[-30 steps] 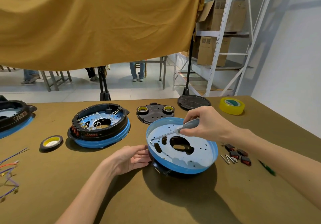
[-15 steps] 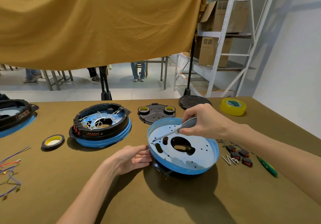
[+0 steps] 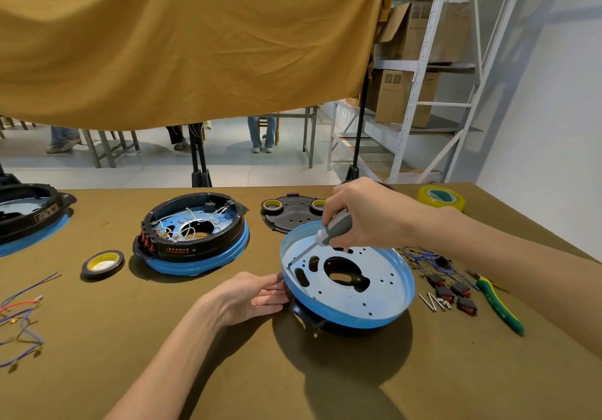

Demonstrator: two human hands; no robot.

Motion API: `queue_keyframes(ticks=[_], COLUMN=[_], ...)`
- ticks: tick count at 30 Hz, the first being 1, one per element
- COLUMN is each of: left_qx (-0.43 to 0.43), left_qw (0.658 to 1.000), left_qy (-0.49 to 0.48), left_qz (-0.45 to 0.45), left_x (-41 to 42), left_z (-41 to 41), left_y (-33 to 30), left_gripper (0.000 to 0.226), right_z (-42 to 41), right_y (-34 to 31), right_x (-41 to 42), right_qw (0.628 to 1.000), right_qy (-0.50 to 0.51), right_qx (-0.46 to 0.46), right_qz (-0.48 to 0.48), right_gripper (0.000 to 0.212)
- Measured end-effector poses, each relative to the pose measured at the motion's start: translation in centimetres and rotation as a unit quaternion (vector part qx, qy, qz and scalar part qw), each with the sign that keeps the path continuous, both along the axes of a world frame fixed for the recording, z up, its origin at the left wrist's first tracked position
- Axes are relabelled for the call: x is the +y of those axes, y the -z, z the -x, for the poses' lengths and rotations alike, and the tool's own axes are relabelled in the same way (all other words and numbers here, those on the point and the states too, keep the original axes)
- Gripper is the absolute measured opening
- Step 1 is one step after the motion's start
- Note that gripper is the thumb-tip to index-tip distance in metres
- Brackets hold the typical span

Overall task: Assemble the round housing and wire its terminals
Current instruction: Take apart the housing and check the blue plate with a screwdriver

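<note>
R hand (image 3: 365, 212) gripped the grey screwdriver (image 3: 334, 229), fingers curled round the handle, shaft angled down-left w/ tip on the plate of the round housing (image 3: 350, 289). L hand (image 3: 250, 297) lay flat, fingers straight against the housing's left rim. Housing sat tilted on the desk (image 3: 195, 354), front-centre. Vs. 0.5 s ago: handle was raised steeper; L hand unchanged.

Glossy blue-rimmed plate (image 3: 384, 292), seemingly painted metal, sits on matt olive cloth-like table cover (image 3: 163, 338).
</note>
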State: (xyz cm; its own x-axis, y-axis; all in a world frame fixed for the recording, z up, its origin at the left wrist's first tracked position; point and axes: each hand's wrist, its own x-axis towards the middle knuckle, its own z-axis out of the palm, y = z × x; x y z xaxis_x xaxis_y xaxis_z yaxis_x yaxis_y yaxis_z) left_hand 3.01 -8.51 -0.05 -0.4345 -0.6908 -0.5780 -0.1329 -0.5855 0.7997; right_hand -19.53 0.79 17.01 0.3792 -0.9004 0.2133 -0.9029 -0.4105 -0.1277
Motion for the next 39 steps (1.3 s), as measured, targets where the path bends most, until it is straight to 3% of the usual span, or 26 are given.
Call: queue_keyframes(ticks=[9, 12, 16, 19, 21, 25, 29, 33, 35, 37, 39], left_qx=[0.0, 0.011, 0.027, 0.039, 0.029, 0.014, 0.025, 0.022, 0.015, 0.01, 0.009], left_qw=[1.0, 1.0, 0.999, 0.998, 0.998, 0.996, 0.995, 0.997, 0.997, 0.997, 0.997], left_qy=[0.011, 0.023, 0.038, 0.042, 0.051, 0.089, 0.093, 0.077, 0.075, 0.071, 0.068], left_qz=[-0.001, -0.012, -0.016, -0.023, -0.021, -0.026, -0.029, -0.006, 0.006, 0.014, 0.018], left_x=[0.1, 0.2, 0.5, 0.6, 0.7, 1.4, 2.2, 2.7, 2.8, 2.9, 3.0], left_z=[-0.2, -0.5, -0.8, -1.0, -1.0, -1.0, -1.2, -1.0, -0.9, -0.8, -0.8], left_y=[0.0, 0.1, -0.1, -0.3, -0.3, -0.5, -0.5, -0.4, -0.4, -0.3, -0.3], left_gripper=[0.048, 0.039, 0.05, 0.047, 0.036, 0.027, 0.03, 0.026, 0.025, 0.025, 0.025], right_z=[-3.5, -4.7, -5.6, -6.2, -6.4, -6.3, -6.5, -6.3, -6.6, -6.9, -6.7], right_y=[-3.6, -4.1, -4.1, -3.9, -4.1, -5.0, -4.2, -4.7, -4.4, -4.0, -4.2], right_x=[-2.8, -4.1, -4.9, -5.2, -5.2, -4.5, -4.1, -3.5, -3.3, -3.5, -3.4], right_qw=[0.991, 0.985, 0.993, 0.993, 0.989, 0.984, 0.99, 0.985, 0.988, 0.983, 0.985], right_qy=[0.023, 0.034, 0.036, 0.055, 0.063, 0.06, 0.071, 0.068, 0.078, 0.102, 0.103], right_qx=[0.081, 0.089, 0.054, 0.096, 0.113, 0.063, 0.098, 0.036, 0.069, 0.146, 0.118], right_qz=[-0.102, -0.146, -0.101, -0.051, -0.067, -0.154, -0.076, -0.153, -0.117, -0.04, -0.077], right_gripper=[0.019, 0.031, 0.035, 0.039, 0.04, 0.034, 0.037, 0.036, 0.031, 0.041, 0.044])
